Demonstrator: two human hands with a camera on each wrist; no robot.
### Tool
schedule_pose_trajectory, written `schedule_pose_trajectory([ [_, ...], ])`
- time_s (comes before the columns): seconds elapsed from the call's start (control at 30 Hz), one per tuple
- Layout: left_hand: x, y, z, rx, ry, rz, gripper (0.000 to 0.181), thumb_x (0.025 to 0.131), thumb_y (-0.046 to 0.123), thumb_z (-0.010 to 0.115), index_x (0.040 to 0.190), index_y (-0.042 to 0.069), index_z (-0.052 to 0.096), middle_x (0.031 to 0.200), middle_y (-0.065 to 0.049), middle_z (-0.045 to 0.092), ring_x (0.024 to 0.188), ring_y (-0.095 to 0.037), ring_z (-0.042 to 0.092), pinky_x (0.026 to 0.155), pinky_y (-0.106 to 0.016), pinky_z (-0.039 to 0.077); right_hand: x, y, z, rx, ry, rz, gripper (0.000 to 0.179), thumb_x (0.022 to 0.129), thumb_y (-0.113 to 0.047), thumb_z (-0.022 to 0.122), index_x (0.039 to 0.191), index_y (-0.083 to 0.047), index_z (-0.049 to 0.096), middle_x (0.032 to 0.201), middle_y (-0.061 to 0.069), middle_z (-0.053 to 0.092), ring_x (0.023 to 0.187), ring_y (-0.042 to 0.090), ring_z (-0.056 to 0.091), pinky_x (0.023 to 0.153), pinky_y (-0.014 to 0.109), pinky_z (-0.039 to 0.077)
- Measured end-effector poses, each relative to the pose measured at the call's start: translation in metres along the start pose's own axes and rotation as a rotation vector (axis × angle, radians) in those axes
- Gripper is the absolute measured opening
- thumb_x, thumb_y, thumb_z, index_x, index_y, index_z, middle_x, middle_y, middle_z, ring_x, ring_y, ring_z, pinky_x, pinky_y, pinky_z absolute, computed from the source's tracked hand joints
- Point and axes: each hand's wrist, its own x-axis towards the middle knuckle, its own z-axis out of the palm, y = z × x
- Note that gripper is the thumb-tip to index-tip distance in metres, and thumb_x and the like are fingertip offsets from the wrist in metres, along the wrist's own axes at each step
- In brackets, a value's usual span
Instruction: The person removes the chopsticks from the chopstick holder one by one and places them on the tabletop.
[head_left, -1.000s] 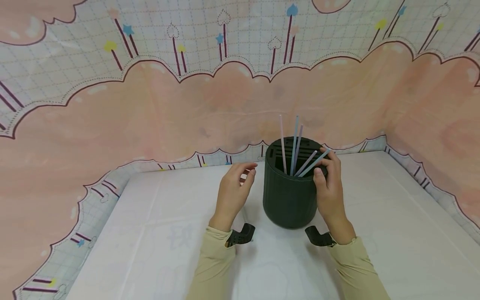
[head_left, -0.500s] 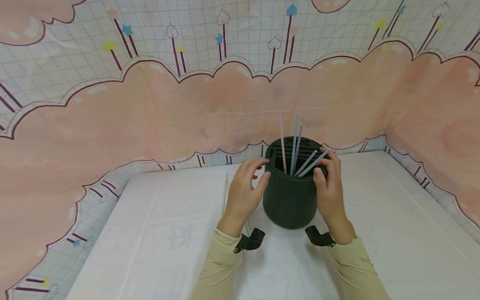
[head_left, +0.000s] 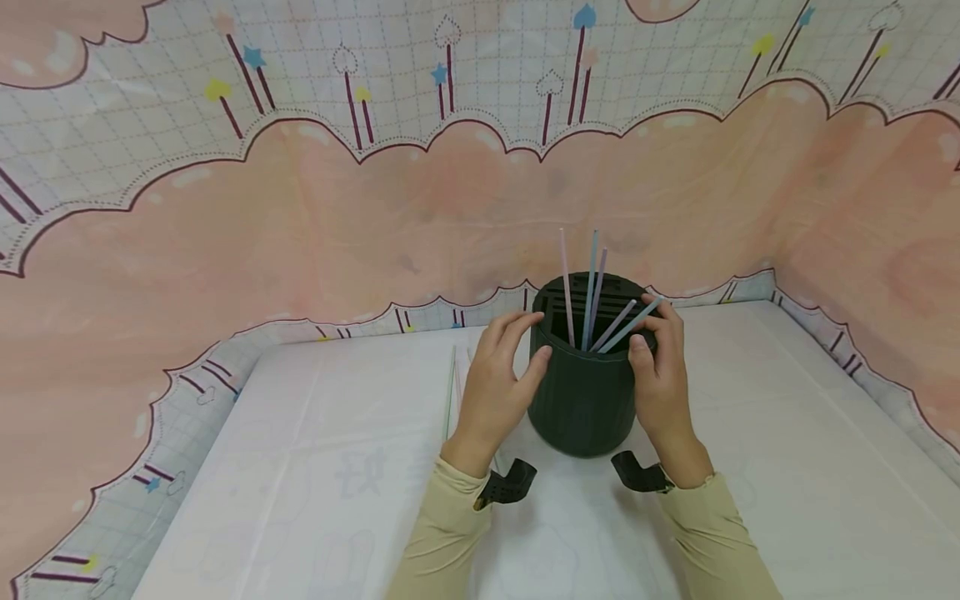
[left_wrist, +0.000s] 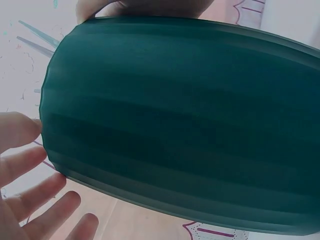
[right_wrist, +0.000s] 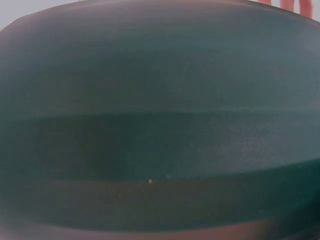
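Observation:
A dark green ribbed utensil holder (head_left: 581, 404) stands on the table, with a slotted section at its back rim. Several pastel straws (head_left: 566, 292) stick up from its opening, and a light blue straw (head_left: 628, 325) slants toward the right hand. My right hand (head_left: 663, 375) grips the holder's right rim, thumb outside and fingers curled over the edge. On the opposite side, my left hand (head_left: 495, 392) has its fingers spread, fingertips right at the rim. The left wrist view shows those relaxed fingers (left_wrist: 30, 200) beside the holder's edge. Green wall (right_wrist: 160, 145) nearly fills the right wrist view.
Behind my left hand, thin pale sticks or straws (head_left: 451, 392) lie on the white table (head_left: 337, 517), partly hidden by the hand. A peach patterned cloth (head_left: 375, 233) rises along the back and sides. Each wrist carries a black camera mount (head_left: 510, 483).
My left hand has moved right to the holder's rim, its fingers spreading and uncovering thin straws on the table behind it. The right hand and the holder have stayed in place.

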Motion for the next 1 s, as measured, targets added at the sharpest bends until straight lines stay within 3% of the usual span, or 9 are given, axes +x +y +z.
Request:
schedule_pose_trajectory([
  [0.2, 0.000, 0.000, 0.002, 0.003, 0.006, 0.017, 0.042, 0.092, 0.028, 0.054, 0.133, 0.019, 0.047, 0.135, -0.001, 0.043, 0.127, -0.014, 0.038, 0.103, -0.035, 0.036, -0.001, 0.019, -0.001, 0.001, -0.004, 0.022, 0.030, 0.095, -0.022, 0.039, 0.110, 0.003, 0.044, 0.146, 0.008, 0.026, 0.137, 0.021, 0.020, 0.110, 0.046, 0.017],
  [0.63, 0.000, 0.008, 0.007, 0.025, -0.043, 0.095, 0.041, 0.092, 0.030, 0.055, 0.130, 0.017, 0.050, 0.140, 0.000, 0.041, 0.129, -0.018, 0.035, 0.105, -0.036, 0.034, -0.001, 0.023, 0.000, 0.009, 0.008, -0.029, 0.030, 0.097, -0.023, 0.039, 0.109, 0.004, 0.044, 0.145, 0.009, 0.027, 0.135, 0.024, 0.023, 0.109, 0.041, 0.020],
  [0.83, -0.001, 0.010, 0.008, 0.053, -0.041, 0.126, 0.032, 0.092, 0.029, 0.055, 0.121, 0.016, 0.058, 0.138, 0.000, 0.044, 0.130, -0.023, 0.033, 0.106, -0.040, 0.032, 0.000, 0.008, 0.000, 0.014, 0.003, -0.005, 0.029, 0.096, -0.018, 0.038, 0.108, 0.008, 0.043, 0.144, 0.017, 0.026, 0.135, 0.030, 0.022, 0.107, 0.049, 0.019],
  [1.0, -0.001, 0.013, 0.009, 0.087, -0.026, 0.150, 0.029, 0.091, 0.029, 0.056, 0.116, 0.017, 0.062, 0.136, -0.001, 0.047, 0.130, -0.025, 0.032, 0.107, -0.041, 0.030, 0.001, -0.011, 0.000, 0.046, 0.001, -0.004, 0.030, 0.096, -0.017, 0.037, 0.107, 0.011, 0.041, 0.143, 0.022, 0.025, 0.135, 0.034, 0.020, 0.110, 0.048, 0.016],
])
